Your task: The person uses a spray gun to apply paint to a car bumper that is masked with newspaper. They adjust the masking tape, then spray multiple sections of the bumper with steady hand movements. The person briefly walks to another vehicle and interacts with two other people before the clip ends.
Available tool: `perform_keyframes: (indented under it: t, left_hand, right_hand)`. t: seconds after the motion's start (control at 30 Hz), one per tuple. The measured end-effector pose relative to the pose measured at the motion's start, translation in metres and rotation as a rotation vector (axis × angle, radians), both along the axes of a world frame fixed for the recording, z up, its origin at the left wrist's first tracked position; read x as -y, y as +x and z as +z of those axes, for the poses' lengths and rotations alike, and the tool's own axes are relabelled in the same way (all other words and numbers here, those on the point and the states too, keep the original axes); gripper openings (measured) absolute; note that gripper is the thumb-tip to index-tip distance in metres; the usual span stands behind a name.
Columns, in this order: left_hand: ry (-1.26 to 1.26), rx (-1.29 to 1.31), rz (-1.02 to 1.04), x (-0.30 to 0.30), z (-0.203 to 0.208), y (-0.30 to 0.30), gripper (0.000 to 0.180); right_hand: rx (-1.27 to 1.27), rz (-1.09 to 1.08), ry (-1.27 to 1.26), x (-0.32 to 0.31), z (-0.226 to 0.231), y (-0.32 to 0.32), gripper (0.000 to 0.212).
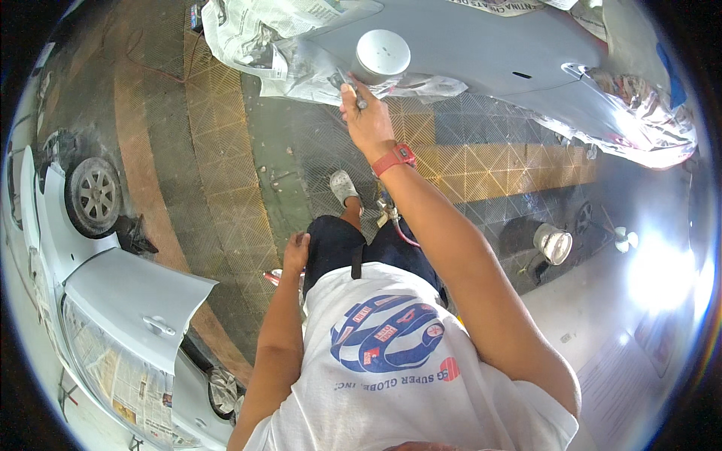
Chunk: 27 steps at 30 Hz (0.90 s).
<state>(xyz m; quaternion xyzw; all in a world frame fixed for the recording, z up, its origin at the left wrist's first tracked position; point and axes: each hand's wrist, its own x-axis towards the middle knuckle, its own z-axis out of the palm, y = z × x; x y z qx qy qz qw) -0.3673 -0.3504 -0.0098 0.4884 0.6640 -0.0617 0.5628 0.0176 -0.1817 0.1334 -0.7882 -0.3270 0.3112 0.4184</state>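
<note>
Ahead of me, my right hand is wrapped round the handle of a spray gun with a round white paint cup on top. The gun is held close to a grey car body panel, whose lower edge is masked with newspaper and plastic sheeting. A red watch is on my right wrist. My left hand hangs low beside my left thigh, its fingers mostly hidden from view. Near my right leg a metal fitting joins a red hose.
To my left stands a pale car body with a wheel and newspaper-masked windows. A round lamp stands on the right, with a bright light beyond it. Grey and yellow grid matting covers the floor.
</note>
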Motion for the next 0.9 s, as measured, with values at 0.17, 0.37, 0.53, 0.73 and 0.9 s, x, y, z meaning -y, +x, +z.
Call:
perform_keyframes:
  t: [0.17, 0.37, 0.53, 0.73, 0.9]
  left_hand:
    - [-0.084, -0.046, 0.031, 0.001, -0.003, -0.010, 0.061]
    - [-0.055, -0.107, -0.116, -0.004, -0.009, 0.000, 0.063]
    - [-0.055, -0.002, -0.059, -0.013, -0.015, 0.016, 0.063]
    - [0.022, 0.069, 0.026, -0.012, -0.037, 0.011, 0.063]
    - [0.064, 0.063, 0.035, -0.008, -0.040, -0.004, 0.062]
  right_hand:
    - [-0.045, 0.043, -0.004, -0.017, 0.011, 0.010, 0.061]
    - [-0.032, -0.189, -0.011, 0.015, 0.055, 0.043, 0.056]
    - [-0.028, -0.238, 0.013, 0.010, 0.082, 0.048, 0.057]
    - [-0.142, -0.190, -0.050, -0.042, 0.081, 0.023, 0.062]
    - [-0.155, -0.019, -0.116, -0.074, 0.079, 0.004, 0.066]
